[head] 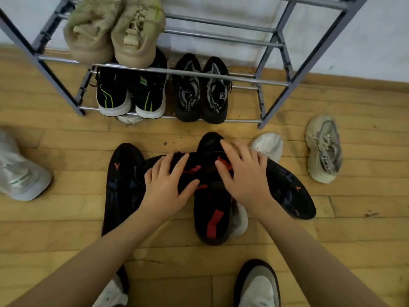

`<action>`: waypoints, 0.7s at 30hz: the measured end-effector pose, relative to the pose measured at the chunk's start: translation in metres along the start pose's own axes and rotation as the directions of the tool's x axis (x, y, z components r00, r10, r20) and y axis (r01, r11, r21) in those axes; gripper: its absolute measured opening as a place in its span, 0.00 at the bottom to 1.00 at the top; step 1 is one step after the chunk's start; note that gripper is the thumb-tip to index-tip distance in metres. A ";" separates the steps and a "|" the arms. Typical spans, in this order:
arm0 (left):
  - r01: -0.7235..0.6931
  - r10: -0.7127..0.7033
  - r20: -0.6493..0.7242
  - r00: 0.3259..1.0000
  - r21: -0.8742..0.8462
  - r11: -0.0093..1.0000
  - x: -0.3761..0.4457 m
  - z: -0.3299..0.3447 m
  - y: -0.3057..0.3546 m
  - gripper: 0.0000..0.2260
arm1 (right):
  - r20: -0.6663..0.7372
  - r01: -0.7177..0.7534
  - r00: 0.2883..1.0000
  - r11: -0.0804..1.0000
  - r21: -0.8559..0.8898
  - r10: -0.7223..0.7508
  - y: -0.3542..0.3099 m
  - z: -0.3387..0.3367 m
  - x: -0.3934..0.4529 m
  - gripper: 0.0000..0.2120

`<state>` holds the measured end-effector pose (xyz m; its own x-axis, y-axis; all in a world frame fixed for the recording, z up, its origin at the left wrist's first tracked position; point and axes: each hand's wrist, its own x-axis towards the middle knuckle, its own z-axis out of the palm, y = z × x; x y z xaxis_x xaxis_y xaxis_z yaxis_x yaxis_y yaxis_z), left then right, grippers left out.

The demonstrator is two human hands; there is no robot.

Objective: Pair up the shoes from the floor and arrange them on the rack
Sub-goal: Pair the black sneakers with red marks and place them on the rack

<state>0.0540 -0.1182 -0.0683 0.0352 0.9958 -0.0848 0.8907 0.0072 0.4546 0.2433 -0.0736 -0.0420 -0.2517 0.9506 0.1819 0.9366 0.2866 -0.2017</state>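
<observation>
Looks like someone's home, probably an entryway or a hallway corner. There's a wooden plank floor (66,218), pretty scuffed, running up to a plain white wall (365,36) at the far side. A grey metal shoe rack (274,80) stands against that wall with worn sneakers lined up on its rails, beige ones (115,34) up top and black pairs (159,91) below. More shoes are scattered around loose on the floor, like the pale sneaker (324,149) off to the right.

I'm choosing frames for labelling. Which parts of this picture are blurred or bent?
Head view: the beige sneakers on the rack are smeared; its bars bow toward the edges; the white shoe at far left is soft; both hands are sharp.
</observation>
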 end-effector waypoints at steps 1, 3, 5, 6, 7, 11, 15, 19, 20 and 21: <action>0.043 -0.043 -0.003 0.999 0.013 0.999 -0.005 0.000 -0.005 0.33 | 0.034 0.047 0.998 0.999 0.012 -0.048 -0.004 0.002 0.006 0.23; 0.172 -0.172 -0.028 0.985 0.029 0.985 -0.014 0.000 -0.012 0.35 | 0.116 0.138 0.984 0.990 0.005 -0.138 -0.011 0.005 0.020 0.24; 0.314 -0.314 -0.007 0.949 0.040 0.949 -0.021 0.001 -0.016 0.36 | 0.236 0.228 0.947 0.973 -0.023 -0.217 -0.018 0.009 0.035 0.26; 0.361 -0.363 0.012 0.932 0.061 0.930 -0.023 0.002 -0.019 0.36 | 0.300 0.268 0.922 0.963 -0.037 -0.245 -0.020 0.011 0.042 0.26; 0.389 -0.394 0.034 0.919 0.092 0.917 -0.024 0.004 -0.022 0.36 | 0.361 0.298 0.895 0.953 -0.049 -0.261 -0.022 0.013 0.049 0.26; 0.405 -0.423 0.132 0.897 0.142 0.903 -0.017 0.009 -0.029 0.33 | 0.571 0.370 0.779 0.925 -0.085 -0.259 -0.027 0.025 0.059 0.26; 0.327 -0.342 0.120 0.932 0.129 0.936 -0.012 0.016 -0.027 0.31 | 0.582 0.387 0.768 0.918 -0.085 -0.269 -0.031 0.025 0.055 0.25; 0.353 -0.360 0.086 0.929 0.090 0.931 -0.012 0.016 -0.029 0.30 | 0.529 0.364 0.803 0.929 -0.073 -0.273 -0.038 0.020 0.051 0.22; 0.353 -0.359 0.068 0.931 0.091 0.931 -0.015 0.015 -0.030 0.31 | 0.517 0.364 0.810 0.929 -0.071 -0.278 -0.039 0.017 0.049 0.22; 0.355 -0.360 0.053 0.931 0.086 0.931 -0.020 0.015 -0.029 0.31 | 0.506 0.368 0.814 0.927 -0.069 -0.285 -0.040 0.014 0.047 0.22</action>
<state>0.0339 -0.1396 -0.0928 -0.2639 0.9201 -0.2894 0.8808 0.3521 0.3165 0.1903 -0.0392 -0.0389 -0.5952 0.7529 -0.2809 0.7930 0.6069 -0.0534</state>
